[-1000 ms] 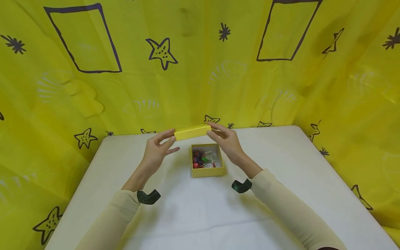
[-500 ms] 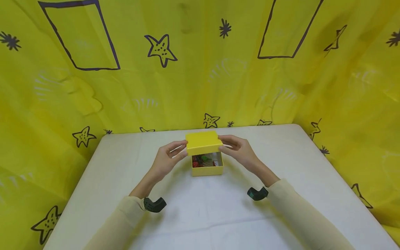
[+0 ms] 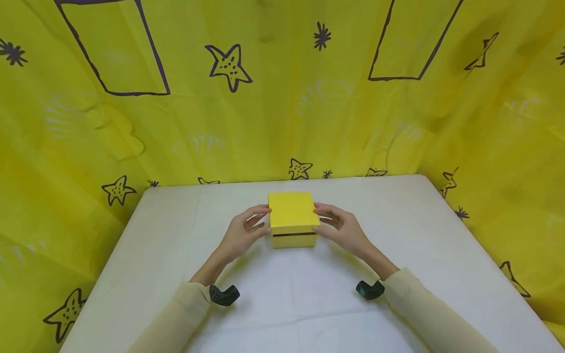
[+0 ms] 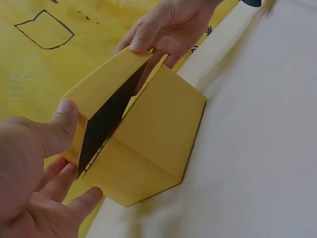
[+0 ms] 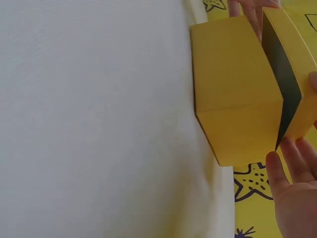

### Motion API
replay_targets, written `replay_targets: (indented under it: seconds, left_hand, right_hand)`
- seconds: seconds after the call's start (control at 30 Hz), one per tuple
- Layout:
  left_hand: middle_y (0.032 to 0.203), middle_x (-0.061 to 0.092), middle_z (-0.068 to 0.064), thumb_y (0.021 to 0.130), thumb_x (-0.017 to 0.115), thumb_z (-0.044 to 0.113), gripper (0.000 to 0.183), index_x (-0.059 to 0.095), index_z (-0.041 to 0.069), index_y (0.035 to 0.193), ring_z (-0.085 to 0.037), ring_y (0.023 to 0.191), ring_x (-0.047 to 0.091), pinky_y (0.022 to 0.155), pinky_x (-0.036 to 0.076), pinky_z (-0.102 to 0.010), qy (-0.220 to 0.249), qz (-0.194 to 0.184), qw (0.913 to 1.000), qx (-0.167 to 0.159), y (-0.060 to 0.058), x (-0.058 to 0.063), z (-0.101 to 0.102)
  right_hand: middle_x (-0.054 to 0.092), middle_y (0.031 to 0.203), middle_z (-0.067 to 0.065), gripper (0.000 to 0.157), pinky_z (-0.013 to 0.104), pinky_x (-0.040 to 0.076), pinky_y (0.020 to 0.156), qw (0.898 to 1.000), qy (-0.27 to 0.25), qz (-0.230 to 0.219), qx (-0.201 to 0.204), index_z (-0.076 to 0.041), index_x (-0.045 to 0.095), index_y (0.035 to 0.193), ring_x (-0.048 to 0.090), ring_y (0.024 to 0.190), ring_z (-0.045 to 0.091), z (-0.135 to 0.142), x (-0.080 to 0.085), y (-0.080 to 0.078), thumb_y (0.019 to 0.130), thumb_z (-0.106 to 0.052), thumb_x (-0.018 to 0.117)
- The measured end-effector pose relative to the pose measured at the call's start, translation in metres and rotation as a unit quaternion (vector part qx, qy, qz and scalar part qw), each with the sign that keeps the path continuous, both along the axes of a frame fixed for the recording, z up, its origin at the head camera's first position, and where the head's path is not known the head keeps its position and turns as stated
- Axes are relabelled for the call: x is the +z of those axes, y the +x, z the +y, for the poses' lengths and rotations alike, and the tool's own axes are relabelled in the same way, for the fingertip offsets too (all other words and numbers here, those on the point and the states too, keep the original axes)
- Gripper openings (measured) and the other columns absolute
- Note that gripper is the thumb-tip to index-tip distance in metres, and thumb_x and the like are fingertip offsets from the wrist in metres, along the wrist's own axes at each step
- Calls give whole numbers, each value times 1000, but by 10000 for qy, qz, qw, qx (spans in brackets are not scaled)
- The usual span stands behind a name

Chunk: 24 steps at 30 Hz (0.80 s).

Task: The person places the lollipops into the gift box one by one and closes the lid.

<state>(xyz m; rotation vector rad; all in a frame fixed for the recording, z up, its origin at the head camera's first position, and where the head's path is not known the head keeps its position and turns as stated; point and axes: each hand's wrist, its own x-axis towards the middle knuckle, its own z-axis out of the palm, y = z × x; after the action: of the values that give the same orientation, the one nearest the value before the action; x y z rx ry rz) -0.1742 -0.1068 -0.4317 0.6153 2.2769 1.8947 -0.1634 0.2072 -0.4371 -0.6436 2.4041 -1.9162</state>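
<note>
A yellow square lid [image 3: 291, 210] sits over a yellow box [image 3: 294, 240] on the white table, its near edge slightly raised. In the left wrist view a dark gap shows between the lid [image 4: 106, 84] and the box [image 4: 163, 116]. My left hand [image 3: 242, 234] pinches the lid's left side between thumb and fingers. On the opposite side, my right hand [image 3: 346, 231] grips the lid the same way. From the right wrist the lid [image 5: 292, 54] is tilted against the box [image 5: 237, 89]. The box's contents are hidden under the lid.
The white-covered table [image 3: 282, 304] runs back to a yellow curtain [image 3: 265, 122] with drawn stars and frames, which also hangs along both sides. Dark wrist-worn pieces [image 3: 224, 295] sit at the cuffs of both pale sleeves.
Both hands have brought the lid from behind and above the box, levelled it and lowered it over the top. The lollipops seen inside the box earlier are now covered.
</note>
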Motion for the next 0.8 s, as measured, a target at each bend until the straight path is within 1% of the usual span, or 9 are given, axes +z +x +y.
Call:
replay_targets:
  seconds: [0.2,0.5,0.8]
  left_hand:
    - [155,47,-11,88,78,1,51,60,6,135,-31,145,44,109,47,-39,-76,37,10000,43,0,-8,3]
    - [156,46,-9,90,77,1,50,60,7,136,-31,145,43,109,46,-37,-62,17,10000,2,-1,-11,5]
    - [157,44,-10,90,76,-2,51,59,5,138,-30,146,42,109,46,-36,17,9,10000,-63,-1,-13,5]
  right_hand:
    - [50,154,10,44,45,45,111,10000,-11,93,-33,-3,62,131,53,135,26,0,-4,2,90,-3,78]
    - [50,153,10,45,45,46,110,10000,-7,49,-84,-2,62,129,55,132,27,0,-8,2,88,-3,80]
    - [51,153,9,45,39,47,109,9997,183,106,-129,-4,63,130,54,133,27,0,-10,2,89,-6,81]
